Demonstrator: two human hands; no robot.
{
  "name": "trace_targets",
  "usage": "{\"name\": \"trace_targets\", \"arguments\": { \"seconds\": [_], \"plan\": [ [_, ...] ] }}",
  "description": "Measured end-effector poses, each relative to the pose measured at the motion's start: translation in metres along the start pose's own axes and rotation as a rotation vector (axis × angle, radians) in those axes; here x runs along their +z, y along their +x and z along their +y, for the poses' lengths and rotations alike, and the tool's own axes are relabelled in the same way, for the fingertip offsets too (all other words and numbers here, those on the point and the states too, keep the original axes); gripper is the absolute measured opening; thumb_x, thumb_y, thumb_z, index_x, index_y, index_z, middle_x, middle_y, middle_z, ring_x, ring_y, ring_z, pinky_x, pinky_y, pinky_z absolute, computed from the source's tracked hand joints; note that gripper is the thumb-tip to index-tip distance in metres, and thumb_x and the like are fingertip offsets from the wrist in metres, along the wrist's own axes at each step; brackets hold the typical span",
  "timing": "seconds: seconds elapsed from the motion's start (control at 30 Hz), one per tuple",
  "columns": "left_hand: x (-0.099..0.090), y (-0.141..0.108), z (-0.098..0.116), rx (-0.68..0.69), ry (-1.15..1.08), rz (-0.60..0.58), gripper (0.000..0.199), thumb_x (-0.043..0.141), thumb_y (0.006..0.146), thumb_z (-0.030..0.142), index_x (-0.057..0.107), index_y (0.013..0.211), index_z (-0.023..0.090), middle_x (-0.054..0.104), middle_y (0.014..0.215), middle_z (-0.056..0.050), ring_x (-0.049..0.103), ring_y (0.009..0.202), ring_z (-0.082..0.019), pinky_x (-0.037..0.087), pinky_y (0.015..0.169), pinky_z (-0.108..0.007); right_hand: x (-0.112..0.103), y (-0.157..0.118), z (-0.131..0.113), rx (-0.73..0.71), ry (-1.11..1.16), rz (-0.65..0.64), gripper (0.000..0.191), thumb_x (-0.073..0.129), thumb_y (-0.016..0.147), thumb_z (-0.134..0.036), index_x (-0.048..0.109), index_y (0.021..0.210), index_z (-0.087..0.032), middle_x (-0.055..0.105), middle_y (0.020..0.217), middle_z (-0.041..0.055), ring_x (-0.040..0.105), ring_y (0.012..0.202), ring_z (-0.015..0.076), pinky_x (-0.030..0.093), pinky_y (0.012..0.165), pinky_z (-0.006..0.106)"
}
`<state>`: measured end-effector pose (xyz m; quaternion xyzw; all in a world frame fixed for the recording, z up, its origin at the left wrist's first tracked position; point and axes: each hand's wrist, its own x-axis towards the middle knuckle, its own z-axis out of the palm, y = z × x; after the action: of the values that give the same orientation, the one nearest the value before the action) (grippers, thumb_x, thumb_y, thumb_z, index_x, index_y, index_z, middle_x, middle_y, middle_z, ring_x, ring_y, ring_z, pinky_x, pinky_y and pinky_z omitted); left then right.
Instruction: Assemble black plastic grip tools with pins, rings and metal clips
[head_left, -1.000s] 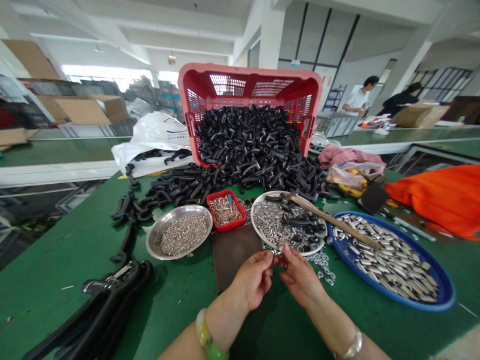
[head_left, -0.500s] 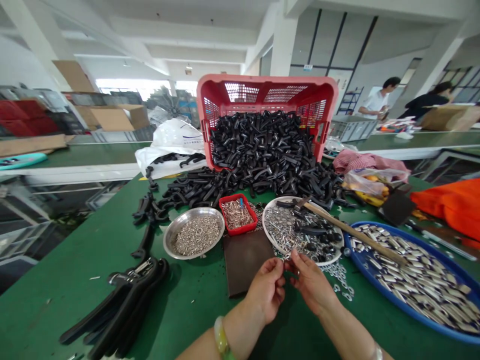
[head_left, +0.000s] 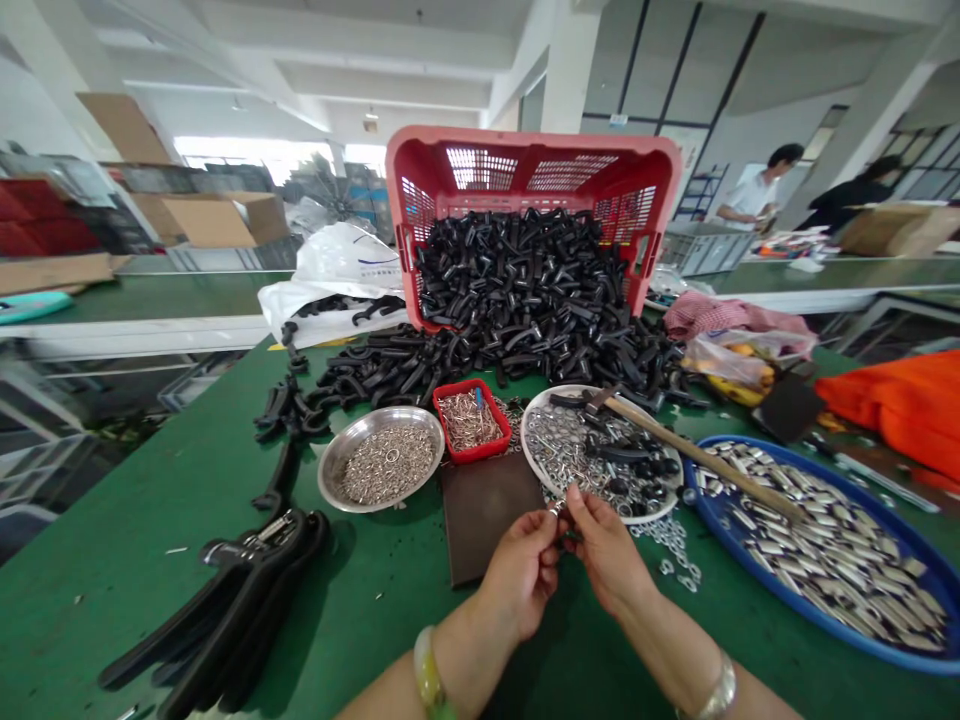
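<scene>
My left hand [head_left: 521, 572] and my right hand [head_left: 606, 548] meet at the fingertips, both pinching a small silver metal fitting [head_left: 556, 509]. Just behind them, a white plate [head_left: 541, 470] holds loose metal fittings and black parts, with a wooden-handled hammer [head_left: 697, 458] resting across its rim. A dark flat pad [head_left: 487, 530] lies under and left of my left hand. A few loose silver chain links [head_left: 671, 545] sit to the right of my right hand.
A steel dish of small rings [head_left: 382, 460] and a red tray of metal clips [head_left: 471, 420] stand left of the plate. A blue tray of metal tubes [head_left: 817, 545] is on the right. A tipped red crate [head_left: 532, 175] spills black plastic parts. Two co-workers stand far back right.
The view has shifted slightly right and up. My hands have drawn closer together, and the small metal fitting shows more plainly between the fingertips.
</scene>
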<state>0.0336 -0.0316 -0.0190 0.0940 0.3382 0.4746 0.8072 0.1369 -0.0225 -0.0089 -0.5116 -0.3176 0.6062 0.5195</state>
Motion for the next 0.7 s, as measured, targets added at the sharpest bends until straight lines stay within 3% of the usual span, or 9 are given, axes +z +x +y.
{"name": "trace_targets", "arguments": {
  "seconds": [0.17, 0.33, 0.43, 0.5, 0.63, 0.7],
  "plan": [
    [-0.002, -0.004, 0.002, 0.037, 0.047, 0.009, 0.035, 0.073, 0.058, 0.027, 0.048, 0.077, 0.014, 0.053, 0.069, 0.003, 0.032, 0.04, 0.002, 0.015, 0.034, -0.009, -0.002, 0.0, 0.002, -0.01, -0.042, -0.034, 0.031, 0.059, 0.071, -0.048, 0.051, 0.071, -0.018, 0.056, 0.064, -0.001, 0.052, 0.06, 0.0121, 0.043, 0.054, 0.024],
    [-0.002, -0.003, 0.004, 0.156, 0.299, 0.023, 0.043, 0.069, 0.059, 0.046, 0.047, 0.08, 0.016, 0.047, 0.059, 0.007, 0.031, 0.039, -0.001, 0.015, 0.034, -0.013, -0.003, -0.002, -0.014, -0.405, -0.396, -0.046, 0.024, 0.06, 0.072, -0.041, 0.055, 0.085, -0.021, 0.06, 0.076, 0.0028, 0.056, 0.066, 0.0159, 0.045, 0.062, 0.028],
    [-0.003, -0.002, 0.009, 0.26, 0.396, -0.023, 0.045, 0.069, 0.058, 0.049, 0.047, 0.081, 0.017, 0.039, 0.052, 0.01, 0.03, 0.038, -0.002, 0.018, 0.034, -0.015, -0.001, -0.003, -0.027, -0.496, -0.508, -0.146, 0.019, 0.061, 0.072, -0.037, 0.057, 0.084, -0.022, 0.061, 0.08, 0.0037, 0.057, 0.072, 0.0177, 0.045, 0.068, 0.029],
    [-0.005, -0.001, 0.012, 0.32, 0.43, -0.052, 0.044, 0.067, 0.059, 0.05, 0.046, 0.079, 0.016, 0.039, 0.05, 0.01, 0.029, 0.036, -0.002, 0.019, 0.034, -0.016, 0.0, -0.001, -0.032, -0.465, -0.476, -0.172, 0.018, 0.062, 0.072, -0.037, 0.057, 0.081, -0.022, 0.06, 0.078, 0.0035, 0.057, 0.073, 0.0179, 0.045, 0.068, 0.029],
    [-0.009, 0.002, 0.016, 0.362, 0.437, -0.052, 0.041, 0.064, 0.062, 0.051, 0.046, 0.076, 0.016, 0.048, 0.058, 0.006, 0.033, 0.037, -0.002, 0.021, 0.034, -0.016, 0.001, 0.009, -0.032, -0.173, -0.205, -0.245, 0.025, 0.06, 0.072, -0.044, 0.055, 0.077, -0.02, 0.059, 0.075, 0.0031, 0.056, 0.07, 0.0175, 0.045, 0.062, 0.03],
    [-0.01, 0.002, 0.018, 0.334, 0.438, -0.033, 0.042, 0.061, 0.064, 0.053, 0.048, 0.076, 0.015, 0.051, 0.062, 0.003, 0.036, 0.04, -0.002, 0.021, 0.034, -0.016, -0.001, 0.014, -0.029, -0.117, -0.172, -0.252, 0.027, 0.063, 0.069, -0.044, 0.056, 0.078, -0.02, 0.059, 0.075, 0.0022, 0.055, 0.068, 0.0161, 0.044, 0.06, 0.028]
  ]
}}
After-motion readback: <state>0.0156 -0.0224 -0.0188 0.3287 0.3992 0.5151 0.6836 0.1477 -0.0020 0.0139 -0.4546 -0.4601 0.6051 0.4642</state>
